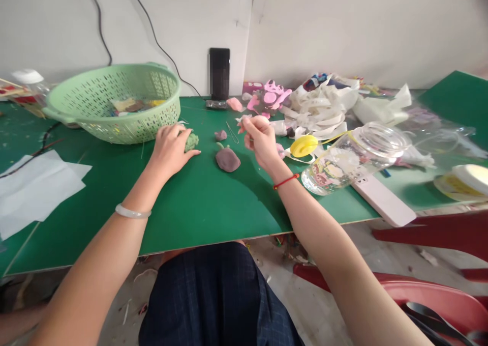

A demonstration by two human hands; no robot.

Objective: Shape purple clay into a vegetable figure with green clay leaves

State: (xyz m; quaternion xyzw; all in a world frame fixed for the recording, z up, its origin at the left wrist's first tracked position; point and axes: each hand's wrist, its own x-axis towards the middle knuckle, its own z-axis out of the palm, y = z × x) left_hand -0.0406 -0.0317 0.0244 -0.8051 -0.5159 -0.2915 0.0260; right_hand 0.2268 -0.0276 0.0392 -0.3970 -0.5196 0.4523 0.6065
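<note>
My left hand (pixel 172 147) rests on the green table, its thumb and fingers apart around a bumpy green lump (pixel 191 141); whether it grips the lump is hard to tell. My right hand (pixel 259 137) is pinched just above the table, with a small pale piece at its fingertips that I cannot make out clearly. Between the hands lie a flat mauve piece (pixel 227 160), a smaller mauve lump (pixel 220 135) and a thin wire loop (pixel 232 132). A bit of green sits at the top edge of the flat mauve piece.
A green basket (pixel 114 99) stands back left, white paper (pixel 41 193) at left. A black phone (pixel 220 74) leans on the wall. At right are pink pieces (pixel 270 97), white strips (pixel 324 107), a yellow roll (pixel 304 145), a clear jar (pixel 343 160) and a pale phone (pixel 385 201).
</note>
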